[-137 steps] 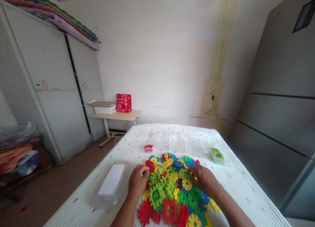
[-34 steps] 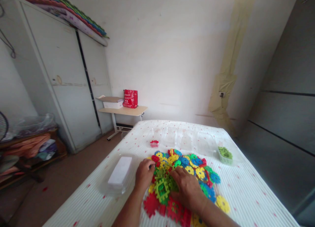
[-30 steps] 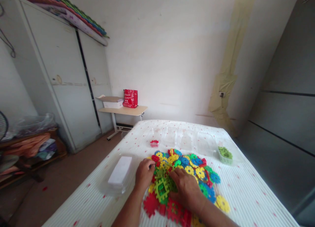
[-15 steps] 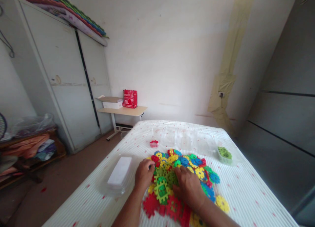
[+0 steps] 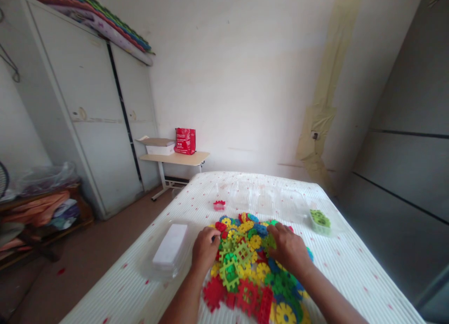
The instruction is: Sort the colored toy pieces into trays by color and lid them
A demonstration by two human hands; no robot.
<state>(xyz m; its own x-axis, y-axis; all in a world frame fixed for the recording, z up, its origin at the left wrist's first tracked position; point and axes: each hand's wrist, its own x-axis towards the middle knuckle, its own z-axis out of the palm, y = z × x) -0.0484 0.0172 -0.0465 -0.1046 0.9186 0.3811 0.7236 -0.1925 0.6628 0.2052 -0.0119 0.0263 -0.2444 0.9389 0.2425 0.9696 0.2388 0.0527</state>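
A heap of plastic toy building pieces (image 5: pixel 256 242) in yellow, red, blue and green lies on the bed-like padded surface before me. At the heap's left edge is my left hand (image 5: pixel 206 245), its fingers curled; what they hold, if anything, is hidden. My right hand (image 5: pixel 288 246) is over the right part of the heap, fingers bent down, gripping a light green building piece (image 5: pixel 269 243). Between the hands lie light green square pieces (image 5: pixel 230 273) with notched edges. Red pieces (image 5: pixel 247 297) form the near side of the heap.
A clear box with a white top (image 5: pixel 171 246) stands left of the heap. Clear plastic containers (image 5: pixel 263 197) line the far side, one with red pieces (image 5: pixel 219 205). A tub of green pieces (image 5: pixel 320 220) sits at right. Beyond is a small table (image 5: pixel 189 158) with a red bag (image 5: pixel 185 141).
My right hand has moved right and slightly away from me, taking a light green piece from the middle of the heap and uncovering yellow and green pieces. My left hand has stayed put.
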